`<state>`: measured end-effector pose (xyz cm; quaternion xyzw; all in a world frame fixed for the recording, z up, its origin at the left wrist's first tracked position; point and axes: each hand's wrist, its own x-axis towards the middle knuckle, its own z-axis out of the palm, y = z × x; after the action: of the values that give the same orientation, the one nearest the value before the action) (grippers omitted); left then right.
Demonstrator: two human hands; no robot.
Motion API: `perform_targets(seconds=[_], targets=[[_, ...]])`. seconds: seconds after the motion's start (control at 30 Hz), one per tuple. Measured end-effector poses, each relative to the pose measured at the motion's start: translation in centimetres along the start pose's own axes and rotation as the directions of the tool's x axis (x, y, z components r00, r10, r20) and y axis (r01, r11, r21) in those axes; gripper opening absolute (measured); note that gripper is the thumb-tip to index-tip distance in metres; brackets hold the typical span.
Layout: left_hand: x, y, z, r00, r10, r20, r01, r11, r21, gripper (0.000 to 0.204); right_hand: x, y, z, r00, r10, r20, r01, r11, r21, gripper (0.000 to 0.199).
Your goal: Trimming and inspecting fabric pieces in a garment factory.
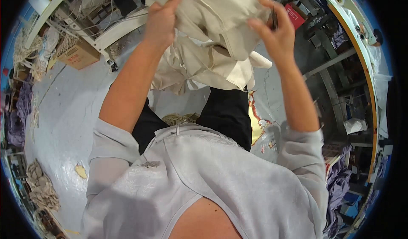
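Note:
A cream cloth piece (212, 9), perhaps part of a garment, is held up in front of me at the top of the view. My left hand (163, 22) is closed on its left edge, with the thumb lying along the cloth. At the right edge, my right hand (278, 31) has its thumb and forefinger against the cloth. A small dark object (274, 20) shows in that palm, too hidden to name. Below hangs more crumpled cream cloth (191, 67), in front of my knees; whether it is the same piece, I cannot tell.
A cardboard box (80, 54) stands on the floor at left, beside a pale machine-table frame (121, 28). Dark metal framework (333, 75) and an orange-edged table (369, 82) run along the right. Purple cloth (338, 188) lies lower right; a beige heap (42, 186) lies lower left.

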<state>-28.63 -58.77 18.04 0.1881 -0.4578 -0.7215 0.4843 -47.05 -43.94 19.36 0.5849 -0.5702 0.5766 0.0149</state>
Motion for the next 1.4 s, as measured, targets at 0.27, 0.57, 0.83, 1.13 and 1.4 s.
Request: perform_targets(seconds=[0.27, 0.57, 0.83, 1.13, 1.4], targets=[[-3.1, 1.4, -5.8, 0.985, 0.100, -0.143, -0.116, 0.987, -0.109, 0.038, -8.2, 4.7, 8.2, 0.743, 0.642, 0.188, -0.668, 0.726, 0.163, 0.038], [-16.1, -0.1, -19.3, 0.808, 0.072, -0.585, -0.273, 0.926, -0.262, 0.037, 6.5, -2.8, 16.2, 0.997, -0.054, 0.062, 0.027, 0.925, 0.378, 0.008], [-30.4, -3.8, -22.0, 0.591, -0.138, -0.794, -0.124, 0.958, -0.259, 0.024, 1.8, -12.4, 27.9, 0.842, -0.372, 0.390, 0.138, 0.848, 0.512, 0.011], [-35.0, -2.9, -23.8, 0.521, -0.343, -0.781, 0.478, 0.876, -0.065, 0.027, -13.9, 3.7, 30.6, 0.700, 0.152, 0.698, -0.355, 0.922, 0.154, 0.028], [-20.6, 9.0, -20.0, 0.887, 0.392, -0.245, 0.131, 0.296, 0.946, 0.016, -13.9, 4.8, 31.3, 0.587, 0.258, 0.768, -0.580, 0.795, 0.176, 0.014]])
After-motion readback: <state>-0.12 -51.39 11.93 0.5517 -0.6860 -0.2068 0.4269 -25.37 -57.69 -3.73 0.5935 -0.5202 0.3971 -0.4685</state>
